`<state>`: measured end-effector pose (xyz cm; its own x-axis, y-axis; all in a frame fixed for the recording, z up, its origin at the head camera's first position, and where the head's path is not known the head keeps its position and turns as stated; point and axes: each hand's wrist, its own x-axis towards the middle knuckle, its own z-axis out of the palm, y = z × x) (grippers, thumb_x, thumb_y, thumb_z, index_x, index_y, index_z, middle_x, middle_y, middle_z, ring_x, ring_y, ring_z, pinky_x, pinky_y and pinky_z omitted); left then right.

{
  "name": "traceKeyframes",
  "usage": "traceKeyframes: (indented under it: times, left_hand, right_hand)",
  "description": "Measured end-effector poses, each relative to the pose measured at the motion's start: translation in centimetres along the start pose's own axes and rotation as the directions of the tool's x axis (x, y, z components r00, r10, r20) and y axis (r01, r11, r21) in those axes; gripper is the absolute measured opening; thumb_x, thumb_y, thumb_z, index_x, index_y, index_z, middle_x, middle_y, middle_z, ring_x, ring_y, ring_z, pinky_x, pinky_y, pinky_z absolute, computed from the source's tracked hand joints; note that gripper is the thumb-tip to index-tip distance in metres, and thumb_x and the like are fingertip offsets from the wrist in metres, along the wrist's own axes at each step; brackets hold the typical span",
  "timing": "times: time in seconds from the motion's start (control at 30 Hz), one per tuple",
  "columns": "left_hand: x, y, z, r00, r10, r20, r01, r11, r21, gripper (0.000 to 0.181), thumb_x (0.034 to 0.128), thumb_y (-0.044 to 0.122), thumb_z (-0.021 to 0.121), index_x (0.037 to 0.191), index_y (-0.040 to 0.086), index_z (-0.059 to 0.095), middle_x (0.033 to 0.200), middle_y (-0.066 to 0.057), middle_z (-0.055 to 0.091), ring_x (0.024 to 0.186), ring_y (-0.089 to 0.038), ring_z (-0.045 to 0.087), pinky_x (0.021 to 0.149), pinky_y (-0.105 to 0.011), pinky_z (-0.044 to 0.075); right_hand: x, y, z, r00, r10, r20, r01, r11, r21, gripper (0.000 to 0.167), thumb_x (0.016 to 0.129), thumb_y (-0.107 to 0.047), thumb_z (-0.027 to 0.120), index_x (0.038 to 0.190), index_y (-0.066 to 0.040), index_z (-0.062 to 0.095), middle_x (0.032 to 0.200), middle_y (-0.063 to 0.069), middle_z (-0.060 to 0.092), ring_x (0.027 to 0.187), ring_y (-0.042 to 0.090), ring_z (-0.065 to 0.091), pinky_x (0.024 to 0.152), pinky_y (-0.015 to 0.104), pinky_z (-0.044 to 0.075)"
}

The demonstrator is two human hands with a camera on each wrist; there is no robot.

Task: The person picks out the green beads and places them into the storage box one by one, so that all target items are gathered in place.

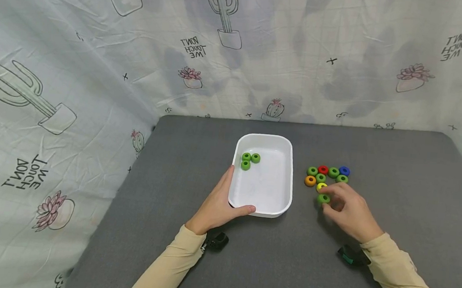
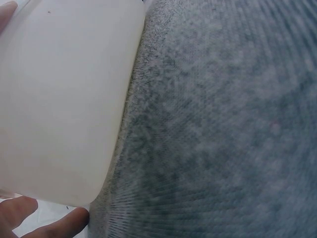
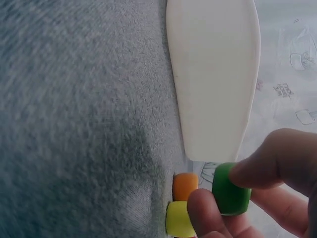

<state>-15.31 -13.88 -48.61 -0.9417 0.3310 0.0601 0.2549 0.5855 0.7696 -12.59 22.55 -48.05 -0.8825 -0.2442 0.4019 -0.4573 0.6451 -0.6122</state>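
Observation:
A white tray [image 1: 261, 188] holds three green beads [image 1: 245, 165] at its upper left. My left hand [image 1: 218, 207] grips the tray's lower left corner, thumb over the near rim and fingers along the left side; fingertips [image 2: 69, 225] show beside the tray wall [image 2: 59, 109] in the left wrist view. Right of the tray, my right hand [image 1: 351, 212] pinches a green bead [image 1: 323, 199] between thumb and fingers. In the right wrist view this green bead [image 3: 230, 191] is held near a yellow bead [image 3: 179, 219] and an orange bead [image 3: 185, 186].
Beyond my right hand lies a group of several loose beads: green, a red one [image 1: 322, 170], a blue one [image 1: 344, 171], orange and yellow. They rest on the grey table [image 1: 269, 268]. A patterned white cloth [image 1: 324, 88] hangs behind and at the sides.

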Motion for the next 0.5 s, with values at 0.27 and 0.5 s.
traceKeyframes:
  times: [0.27,0.5]
  left_hand:
    - [0.1,-0.1,0.0,0.999,0.032,-0.007,-0.032,0.999,-0.006,0.129,0.0790,0.064,0.083,0.169,0.023,0.000,0.176,0.004,0.010,0.157,-0.017,0.026,0.119,-0.055,0.036]
    - [0.1,-0.2,0.0,0.999,0.050,-0.008,-0.050,0.999,-0.005,0.129,0.0796,0.062,0.084,0.170,0.022,0.000,0.176,0.001,0.011,0.157,-0.017,0.026,0.119,-0.054,0.036]
  right_hand:
    - [0.4,-0.2,0.1,1.000,-0.021,-0.016,0.021,1.000,-0.023,0.037,0.079,0.007,0.079,0.112,-0.009,0.074,0.100,-0.002,0.065,0.076,0.001,0.056,0.061,0.022,0.048]
    - [1.2,-0.9,0.1,1.000,0.008,-0.002,-0.008,1.000,-0.019,0.035,0.082,0.003,0.078,0.113,-0.012,0.075,0.099,-0.005,0.064,0.075,0.005,0.057,0.062,0.024,0.048]
